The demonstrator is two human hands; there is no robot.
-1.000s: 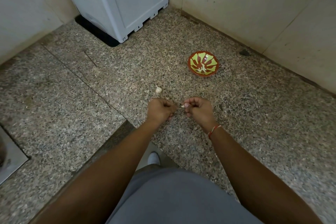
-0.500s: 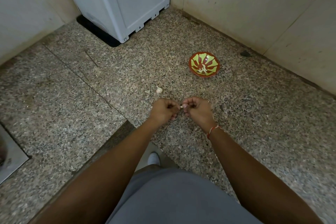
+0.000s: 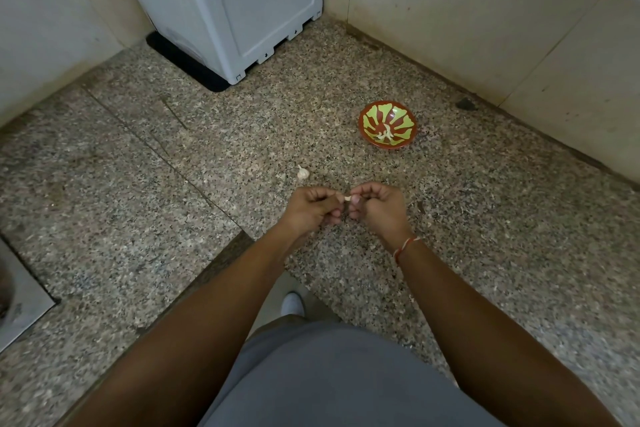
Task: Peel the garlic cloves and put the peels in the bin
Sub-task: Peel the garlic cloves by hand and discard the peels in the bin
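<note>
The left hand [image 3: 311, 208] and the right hand [image 3: 377, 206] meet knuckle to knuckle above the speckled granite surface [image 3: 485, 218], fingers of both curled inward, and together they pinch a small pale garlic clove [image 3: 346, 198] that shows in the gap between the thumbs; most of the clove is hidden by the fingers, so how much skin it carries cannot be told. A red and white thread band [image 3: 405, 246] circles the right wrist. Just beyond the left hand, a whitish garlic piece with a pointed tip [image 3: 302, 173] lies alone on the surface. Farther off, beyond the right hand, sits a small round red bowl with green petal-shaped patches [image 3: 398, 118], and a few pale strips lie in its bottom; whether they are peels or cloves is too small to tell. In the far corner a light grey plastic box-shaped container [image 3: 242, 0] stands on a black mat [image 3: 187, 62] against cream walls [image 3: 467, 3].
</note>
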